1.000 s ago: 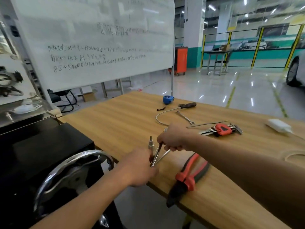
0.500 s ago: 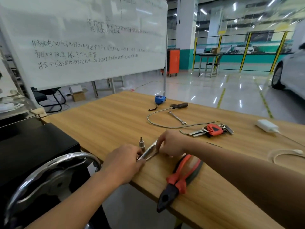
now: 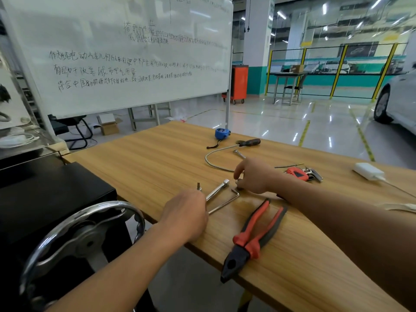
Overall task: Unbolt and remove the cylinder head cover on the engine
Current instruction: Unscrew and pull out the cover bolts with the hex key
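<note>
The engine and its cylinder head cover are not in view. My left hand (image 3: 186, 212) covers and holds the near ends of a chrome extension bar (image 3: 217, 190) and an L-shaped hex key (image 3: 225, 202), both lying flat on the wooden table (image 3: 146, 158). My right hand (image 3: 254, 176) is just beyond their far ends, its fingertips pinching a small dark part (image 3: 239, 185) on the tabletop. A small bit socket (image 3: 198, 186) stands upright left of the bar.
Red-handled pliers (image 3: 252, 239) lie at the near table edge. A red hex key set (image 3: 301, 173), a flexible pickup tool (image 3: 225, 152), a blue tape measure (image 3: 221, 133) and a white charger (image 3: 368, 171) sit farther back. A black stand with a chrome handwheel (image 3: 74, 224) is at the left.
The bar and hex key went from raised between both hands to flat on the table. My right hand let go of them and moved right to the small dark part.
</note>
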`<state>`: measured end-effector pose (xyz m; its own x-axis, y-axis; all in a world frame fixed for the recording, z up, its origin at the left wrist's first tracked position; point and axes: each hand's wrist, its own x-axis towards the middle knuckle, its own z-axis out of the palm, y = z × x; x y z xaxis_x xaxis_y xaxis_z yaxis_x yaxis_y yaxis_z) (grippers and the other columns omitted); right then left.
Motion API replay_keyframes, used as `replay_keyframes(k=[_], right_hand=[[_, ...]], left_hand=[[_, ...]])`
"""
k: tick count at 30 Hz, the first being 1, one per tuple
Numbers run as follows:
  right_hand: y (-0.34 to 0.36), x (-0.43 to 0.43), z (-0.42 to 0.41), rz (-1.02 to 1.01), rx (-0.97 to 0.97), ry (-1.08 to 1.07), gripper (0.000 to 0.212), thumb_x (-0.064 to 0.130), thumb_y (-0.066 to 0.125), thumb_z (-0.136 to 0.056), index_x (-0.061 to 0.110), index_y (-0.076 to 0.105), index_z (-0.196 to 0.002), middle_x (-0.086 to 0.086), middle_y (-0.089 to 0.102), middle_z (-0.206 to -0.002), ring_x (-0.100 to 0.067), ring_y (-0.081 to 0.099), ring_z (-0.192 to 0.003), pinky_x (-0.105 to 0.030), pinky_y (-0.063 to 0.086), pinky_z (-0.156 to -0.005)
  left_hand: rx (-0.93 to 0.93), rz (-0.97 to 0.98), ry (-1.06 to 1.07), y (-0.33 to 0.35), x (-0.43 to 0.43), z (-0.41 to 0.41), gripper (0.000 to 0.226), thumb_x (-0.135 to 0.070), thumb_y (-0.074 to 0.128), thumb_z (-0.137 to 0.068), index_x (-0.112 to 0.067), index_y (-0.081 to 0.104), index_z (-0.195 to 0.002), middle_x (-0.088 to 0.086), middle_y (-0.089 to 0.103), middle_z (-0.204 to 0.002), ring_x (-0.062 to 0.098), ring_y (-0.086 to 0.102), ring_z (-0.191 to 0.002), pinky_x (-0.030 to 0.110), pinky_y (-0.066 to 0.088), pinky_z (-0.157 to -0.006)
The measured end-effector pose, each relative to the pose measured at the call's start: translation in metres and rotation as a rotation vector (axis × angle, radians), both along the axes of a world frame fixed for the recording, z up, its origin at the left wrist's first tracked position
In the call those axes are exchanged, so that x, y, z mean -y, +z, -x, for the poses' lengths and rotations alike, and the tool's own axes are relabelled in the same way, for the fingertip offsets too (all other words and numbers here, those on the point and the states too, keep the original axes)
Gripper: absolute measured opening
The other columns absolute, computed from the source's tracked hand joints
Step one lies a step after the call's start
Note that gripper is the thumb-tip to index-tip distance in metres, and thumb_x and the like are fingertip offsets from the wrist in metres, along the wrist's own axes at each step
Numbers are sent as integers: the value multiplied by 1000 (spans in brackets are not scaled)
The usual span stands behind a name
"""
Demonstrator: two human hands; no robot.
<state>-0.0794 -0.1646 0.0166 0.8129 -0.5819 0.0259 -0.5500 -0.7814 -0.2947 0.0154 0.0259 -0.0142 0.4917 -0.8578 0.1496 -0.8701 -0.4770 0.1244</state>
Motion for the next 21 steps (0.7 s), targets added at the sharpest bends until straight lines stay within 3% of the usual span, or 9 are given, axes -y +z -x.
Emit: replay_keyframes(k=[2,6,9,13,15,17,19,21], right_hand=[[0,4,1,-4,45,-45,16,19,69,-89,18,73,-105,1,65,-106,-13,56,-89,-18,40,-61],[2,3,9,36,64,-102,18,25,71,-88,20,70,-106,2,64,-99,-15,60,-89,-27,53,-73],[-4,-15,9,150,1,-40,14,32,67,-89,24,69,-100,4,65,-92,-13,62,-83,-32,58,-74],[-16,-40,1,109,-217,-53,29,47,63,-87,21,57,-76,1,61,-77,-15,61,-72,-30,53,-60],[-16,-47,-5,-28,-198,-117,29,44,63,-86,18,58,-76,-2,65,-77,-17,64,-74,-34,58,-66],[-15,-54,-10,-129,-180,-151,24,35,60,-89,14,62,-78,-4,68,-81,-16,63,-72,-31,56,-69],[-15,-60,-15,-204,-162,-166,17,24,60,-89,12,63,-77,-5,67,-81,-14,58,-65,-24,49,-59],[-16,-62,-16,-317,-105,-232,16,19,61,-86,13,59,-71,-3,63,-71,-13,55,-56,-20,42,-47]], left_hand=[[-20,-13,-1,0,-1,2,21,-35,60,-94,-20,69,-105,-2,64,-103,16,63,-91,34,56,-80],[-37,-67,-4,2,-5,5,18,-34,59,-95,-20,68,-103,-3,64,-100,14,63,-87,31,56,-76],[64,-316,-42,13,-4,10,9,-23,55,-95,-16,59,-90,1,57,-83,17,57,-73,31,50,-63],[222,-630,-186,26,2,25,28,-23,49,-95,-14,38,-71,3,44,-71,17,45,-59,30,34,-48],[203,-638,-217,25,5,22,31,-32,47,-97,-15,40,-72,3,46,-72,18,47,-60,31,35,-49],[173,-601,-237,22,3,18,24,-36,47,-96,-13,49,-87,3,48,-74,19,49,-62,32,34,-48],[109,-551,-224,19,-2,17,23,-38,48,-96,-16,49,-99,2,47,-74,18,49,-61,32,33,-48],[55,-484,-215,14,-9,19,24,-39,50,-95,-21,37,-87,0,45,-72,16,45,-59,31,32,-47]])
